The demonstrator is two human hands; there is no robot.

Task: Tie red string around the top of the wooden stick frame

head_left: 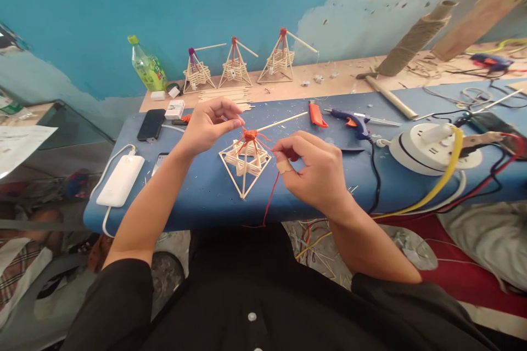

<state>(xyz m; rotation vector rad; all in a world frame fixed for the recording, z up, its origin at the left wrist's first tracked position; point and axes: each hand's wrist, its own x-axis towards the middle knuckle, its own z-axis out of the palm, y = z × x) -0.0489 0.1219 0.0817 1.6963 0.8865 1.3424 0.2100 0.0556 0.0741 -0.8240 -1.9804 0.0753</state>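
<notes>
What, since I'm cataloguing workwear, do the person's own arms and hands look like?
Both arms wear loose black sleeves, the left sleeve and right sleeve ending near the elbows, leaving the forearms bare. The left hand and right hand are ungloved; what looks like a beige adhesive strip wraps the right thumb. No watch or bracelet shows.

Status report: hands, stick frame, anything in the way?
Left hand at orange wrapping, grip unclear; right hand pinching red thread. Stick frame on table between them. Glue gun beyond right hand, not blocking.
</notes>
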